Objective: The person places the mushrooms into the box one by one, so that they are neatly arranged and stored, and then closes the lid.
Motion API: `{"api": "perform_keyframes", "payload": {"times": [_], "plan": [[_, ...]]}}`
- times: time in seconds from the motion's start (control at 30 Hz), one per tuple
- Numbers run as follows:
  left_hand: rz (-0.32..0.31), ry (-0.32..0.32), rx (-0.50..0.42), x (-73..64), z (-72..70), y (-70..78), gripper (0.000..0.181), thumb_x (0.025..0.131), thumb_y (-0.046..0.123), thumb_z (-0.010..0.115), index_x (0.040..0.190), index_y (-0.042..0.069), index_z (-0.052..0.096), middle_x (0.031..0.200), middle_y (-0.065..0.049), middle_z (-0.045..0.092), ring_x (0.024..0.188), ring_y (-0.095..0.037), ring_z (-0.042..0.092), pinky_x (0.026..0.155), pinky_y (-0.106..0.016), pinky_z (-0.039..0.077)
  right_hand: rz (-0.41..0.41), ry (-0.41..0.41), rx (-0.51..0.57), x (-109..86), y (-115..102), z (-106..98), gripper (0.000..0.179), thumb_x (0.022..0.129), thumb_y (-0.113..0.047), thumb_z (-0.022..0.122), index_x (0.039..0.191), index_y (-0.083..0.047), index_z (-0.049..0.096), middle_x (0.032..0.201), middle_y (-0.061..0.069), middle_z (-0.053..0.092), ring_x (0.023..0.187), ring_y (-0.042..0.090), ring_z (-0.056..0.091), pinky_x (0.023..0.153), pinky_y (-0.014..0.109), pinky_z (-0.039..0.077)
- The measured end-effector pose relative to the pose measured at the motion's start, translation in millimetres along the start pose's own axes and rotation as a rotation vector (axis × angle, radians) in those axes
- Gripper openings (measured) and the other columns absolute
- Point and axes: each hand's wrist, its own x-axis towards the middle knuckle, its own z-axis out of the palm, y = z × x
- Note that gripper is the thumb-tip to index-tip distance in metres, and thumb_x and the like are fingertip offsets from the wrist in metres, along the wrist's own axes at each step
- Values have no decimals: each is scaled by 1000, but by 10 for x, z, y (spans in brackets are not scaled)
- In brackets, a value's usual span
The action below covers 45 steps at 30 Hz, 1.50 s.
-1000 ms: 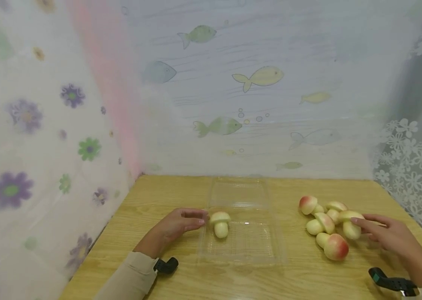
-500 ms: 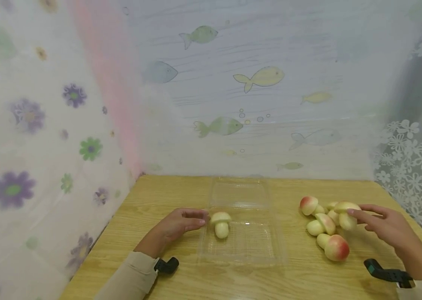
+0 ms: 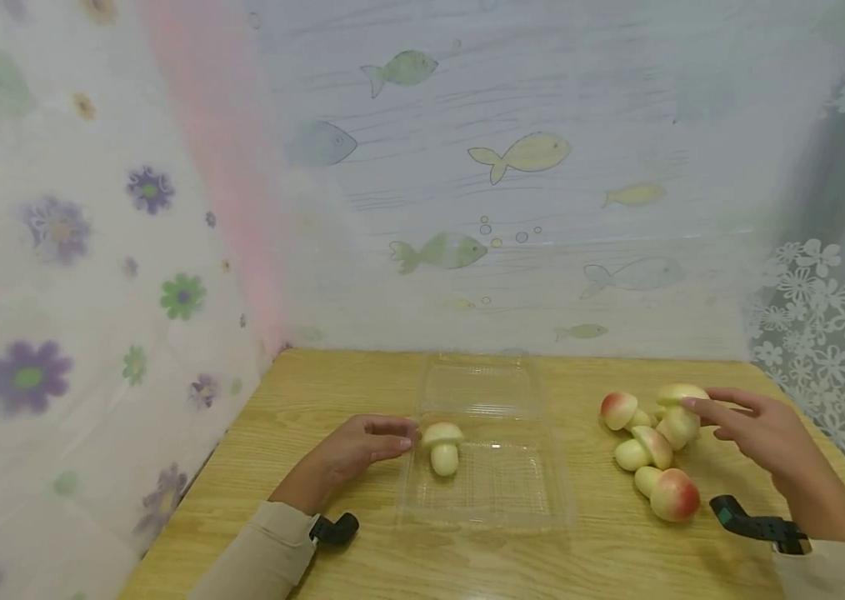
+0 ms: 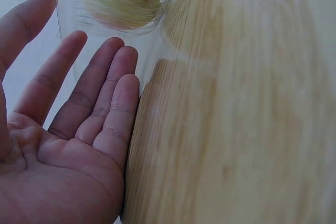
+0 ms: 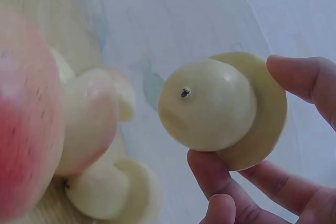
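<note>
Reference landmark: the clear container (image 3: 523, 492), resting on the wood-grain tabletop (image 3: 340, 383), its hinged lid (image 3: 481, 385) laid back on the far side.

Left hand (image 3: 358, 450): positioned just beside the container's left edge, palm turned toward it. The fingers are extended and slightly apart, gripping nothing; contact with the container wall cannot be confirmed.

Right hand (image 3: 760, 433): located well to the right of the container. Thumb and fingers are clamped on the cap of the held mushroom (image 5: 207, 103), cap uppermost in the head view. The right wrist view shows a dark spot on its rounded stem end.

Seated mushroom (image 3: 444, 457): inside the container, left part of the base, cap toward the lid.

Loose mushrooms: grouped right of the container, including a red-capped far piece (image 3: 619, 412), a pale middle piece (image 3: 642, 450) and a red-capped near piece (image 3: 672, 495).
</note>
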Motion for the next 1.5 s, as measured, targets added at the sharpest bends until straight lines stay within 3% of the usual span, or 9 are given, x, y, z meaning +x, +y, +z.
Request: {"api": "perform_keyframes", "payload": {"times": [0.2,0.33,0.43,0.57,0.73,0.87,1.17,1.37,1.5], "plan": [[-3,1,25,10,4,-6,55,98,23,75,146,4,58,149,-15,58,137,-25,57,116,-38,48,-26,12,29,25,-145,54,93,102,-64,53,161,3,28,132,21,68,117,42,64,93,59,51],[-9,2,33,15,7,-10,55,98,23,75,146,4,57,149,-14,58,136,-25,58,115,-37,48,-52,44,48,42,-255,81,90,102,-63,54,161,1,31,111,-8,72,99,9,67,91,54,52],[-8,3,4,14,8,-1,56,98,20,75,147,2,56,149,-16,58,136,-25,57,115,-37,48,-72,59,63,60,-359,129,88,101,-63,56,161,-2,34,108,-16,69,90,-5,61,91,50,53],[-7,9,4,17,5,2,56,97,21,76,146,2,57,149,-16,57,137,-26,57,115,-37,49,-112,63,61,73,-486,211,85,101,-62,57,160,-4,37,128,10,70,97,5,64,90,48,55],[-19,15,57,25,1,-5,56,95,29,78,144,8,61,150,-10,58,137,-24,57,115,-36,49,-133,64,59,74,-559,300,82,100,-61,58,159,-7,40,160,32,36,115,34,66,92,54,56],[-7,4,55,21,3,2,55,97,25,76,146,6,59,148,-14,60,135,-25,58,115,-39,49,-140,63,83,66,-588,363,82,100,-61,60,159,-8,41,162,33,30,122,45,61,94,59,54],[-2,9,93,-13,-5,25,54,98,27,75,145,7,59,144,-14,62,135,-26,58,115,-40,48,-171,61,127,15,-743,527,81,99,-61,62,159,-11,42,161,29,37,125,45,60,96,60,53],[4,4,53,5,-18,12,53,98,24,75,146,6,59,144,-13,63,133,-24,60,113,-38,50,-194,103,95,15,-824,645,77,97,-62,64,155,-15,50,138,24,64,116,38,63,82,40,57],[-2,-3,25,11,-24,-13,54,98,21,75,146,4,57,145,-15,61,130,-22,62,111,-36,52,-190,110,85,12,-863,729,77,94,-64,66,152,-15,54,131,19,69,112,32,65,77,33,55]]}}
